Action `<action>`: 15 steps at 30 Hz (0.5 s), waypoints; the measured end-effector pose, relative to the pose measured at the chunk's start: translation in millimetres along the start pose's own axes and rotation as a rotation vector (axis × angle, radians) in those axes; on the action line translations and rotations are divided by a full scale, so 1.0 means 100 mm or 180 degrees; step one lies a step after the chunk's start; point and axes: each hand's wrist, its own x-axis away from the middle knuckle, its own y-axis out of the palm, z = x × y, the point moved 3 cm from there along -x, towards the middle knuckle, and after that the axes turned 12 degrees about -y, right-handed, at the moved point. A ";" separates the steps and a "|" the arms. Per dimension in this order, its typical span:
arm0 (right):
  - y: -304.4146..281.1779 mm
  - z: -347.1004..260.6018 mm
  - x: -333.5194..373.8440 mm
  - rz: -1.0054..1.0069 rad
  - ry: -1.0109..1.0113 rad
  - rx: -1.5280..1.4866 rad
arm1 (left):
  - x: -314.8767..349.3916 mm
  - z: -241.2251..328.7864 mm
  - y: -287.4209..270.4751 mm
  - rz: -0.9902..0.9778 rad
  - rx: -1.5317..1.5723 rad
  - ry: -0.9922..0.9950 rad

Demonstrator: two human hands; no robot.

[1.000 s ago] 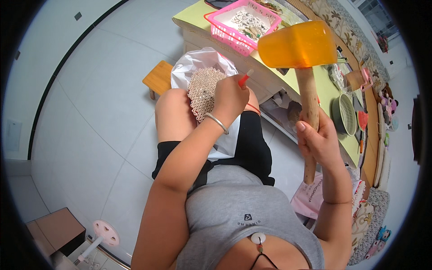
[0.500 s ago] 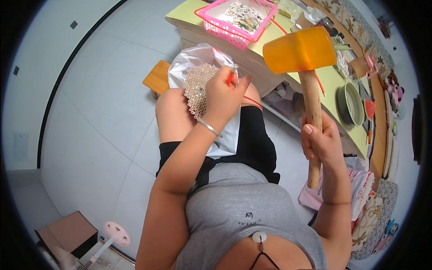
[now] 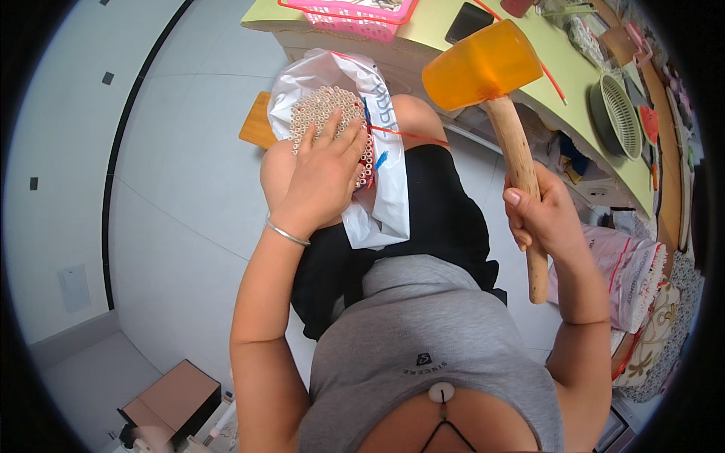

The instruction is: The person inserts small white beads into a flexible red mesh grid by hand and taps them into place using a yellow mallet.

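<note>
A round, tight bundle of small pale hollow tubes stands between my knees, tube ends up. A white plastic bag surrounds it. My left hand lies flat on the tube ends, fingers spread. Blue strands and a thin red cord show along the bundle's right side. In my right hand is a mallet with an amber head and a wooden handle. My fingers wrap round the handle, and the head is raised to the right of the bundle.
A pale green table runs along the far and right side. On it are a pink basket, a dark flat device and a green strainer basket. A wooden stool shows behind the bag. Pink and white packages lie at right.
My left hand has gone from a closed grip above the bundle's right side to lying spread on the tube ends. The mallet stays raised in my right hand. The view has shifted.
</note>
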 end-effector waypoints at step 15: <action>-0.03 0.14 0.00 -0.0023 0.0194 -0.0236 | -0.24 0.13 -0.11 0.0063 0.0295 -0.0311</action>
